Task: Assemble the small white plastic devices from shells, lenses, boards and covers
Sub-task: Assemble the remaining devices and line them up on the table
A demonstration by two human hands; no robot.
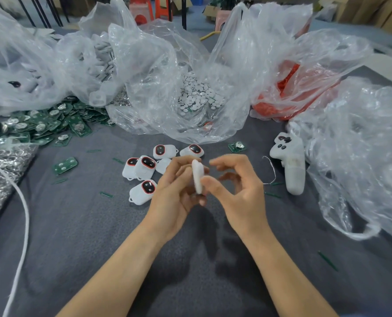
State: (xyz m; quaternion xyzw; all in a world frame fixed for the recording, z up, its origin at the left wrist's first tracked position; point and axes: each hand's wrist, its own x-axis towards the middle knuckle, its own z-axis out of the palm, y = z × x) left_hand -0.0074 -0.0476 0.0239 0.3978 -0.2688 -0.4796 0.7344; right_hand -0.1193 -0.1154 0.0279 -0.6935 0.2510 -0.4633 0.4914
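**A:** Where is the piece that's being worked on?

**B:** It's up off the table [190, 236], between the two hands. It's a white device [197, 177], turned edge-on to the camera, so I can't tell whether its cover is seated or what is inside.

**A:** Which hand has hold of it?

**B:** The left hand [174, 191] grips it, with its fingers curled round the far side. The right hand [238, 186] only lays its thumb [209, 182] against the near edge. Its other fingers are loosely curled and touch nothing.

**A:** So which step is this?

**B:** My guess is pressing the two halves together, or checking the seam. It looks like the closing end of one unit rather than the start.

**A:** How much is done overall?

**B:** A small cluster of finished devices [145, 165] lies just beyond the hands. Five show a dark window with an orange ring, and one more white piece lies among them with no window showing.

**A:** And what's left?

**B:** A great deal, judging by the stock. There's a heap of green boards [41, 124] at the left and a bag of white shells [99, 65] behind it. A bag of white discs [198, 94] sits in the middle, and a bag of orange parts [279, 88] to the right. A loose board [65, 165] also lies on the cloth, left of the finished ones. I'd say the batch has barely begun.
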